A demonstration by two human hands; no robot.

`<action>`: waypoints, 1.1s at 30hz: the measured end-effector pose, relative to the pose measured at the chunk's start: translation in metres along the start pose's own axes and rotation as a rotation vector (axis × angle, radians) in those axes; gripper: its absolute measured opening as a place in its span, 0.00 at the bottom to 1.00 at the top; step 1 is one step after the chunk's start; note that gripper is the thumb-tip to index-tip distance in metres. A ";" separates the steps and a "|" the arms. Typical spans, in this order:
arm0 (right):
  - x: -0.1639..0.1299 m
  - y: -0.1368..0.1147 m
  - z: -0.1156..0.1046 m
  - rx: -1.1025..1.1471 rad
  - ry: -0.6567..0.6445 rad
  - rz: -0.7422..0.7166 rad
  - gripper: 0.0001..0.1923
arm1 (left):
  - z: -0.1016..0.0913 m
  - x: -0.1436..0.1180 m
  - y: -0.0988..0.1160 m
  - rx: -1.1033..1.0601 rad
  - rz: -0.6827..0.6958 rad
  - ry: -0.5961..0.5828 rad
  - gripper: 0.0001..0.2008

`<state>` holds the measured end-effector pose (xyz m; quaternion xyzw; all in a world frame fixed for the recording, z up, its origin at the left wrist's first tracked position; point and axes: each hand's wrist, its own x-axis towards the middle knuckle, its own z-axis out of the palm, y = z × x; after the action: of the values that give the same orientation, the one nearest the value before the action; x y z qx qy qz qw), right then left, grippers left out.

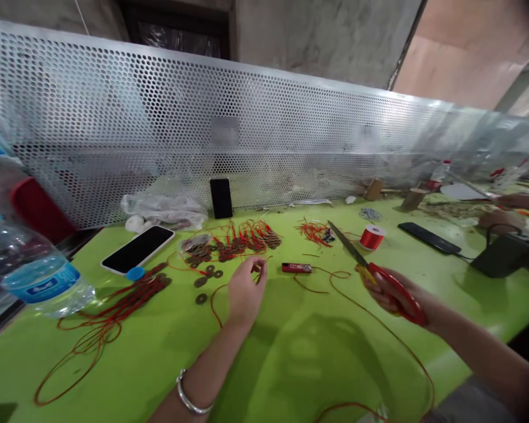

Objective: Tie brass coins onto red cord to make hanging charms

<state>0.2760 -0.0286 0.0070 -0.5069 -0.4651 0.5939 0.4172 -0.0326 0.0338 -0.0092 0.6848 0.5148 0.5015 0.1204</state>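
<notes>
My left hand (245, 289) reaches over the green table (291, 352), fingertips pinched on a small coin with red cord at its tip. Loose bronze coins (207, 276) lie just left of it. My right hand (394, 294) grips red-handled scissors (370, 271), blades pointing up and left, apparently closed. A long red cord (379, 329) loops from near the scissors toward the table's near edge. A pile of coins tied with red cord (242, 239) lies beyond my left hand.
A white-cased phone (137, 249), a black phone (221, 198) leaning on the perforated metal screen (247, 117), a red lighter (296, 268), a red thread spool (372, 237), a water bottle (30, 270) at left. Another person's hands (502, 217) work at far right.
</notes>
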 end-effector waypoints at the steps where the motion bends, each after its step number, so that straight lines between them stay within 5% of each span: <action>1: -0.001 0.002 0.015 0.098 -0.122 0.042 0.22 | 0.000 0.000 0.000 -0.005 0.001 0.003 0.05; 5: -0.004 0.004 0.075 0.368 -0.484 0.144 0.24 | -0.001 0.000 -0.001 -0.014 0.015 0.018 0.05; 10: -0.011 0.004 0.121 0.567 -0.447 0.246 0.28 | -0.003 0.000 0.000 -0.016 0.029 0.024 0.05; 17: 0.003 0.021 0.127 0.337 -0.398 0.189 0.29 | 0.000 0.000 -0.003 -0.022 0.056 0.052 0.04; 23: 0.004 0.014 0.132 0.284 -0.441 0.174 0.34 | 0.001 0.000 -0.002 -0.020 0.109 0.043 0.05; 33: 0.009 0.011 0.137 0.191 -0.301 0.210 0.34 | 0.001 -0.001 -0.003 -0.020 0.207 0.030 0.08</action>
<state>0.1391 -0.0398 0.0018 -0.4162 -0.4083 0.7447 0.3247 -0.0338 0.0343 -0.0126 0.7256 0.4382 0.5263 0.0672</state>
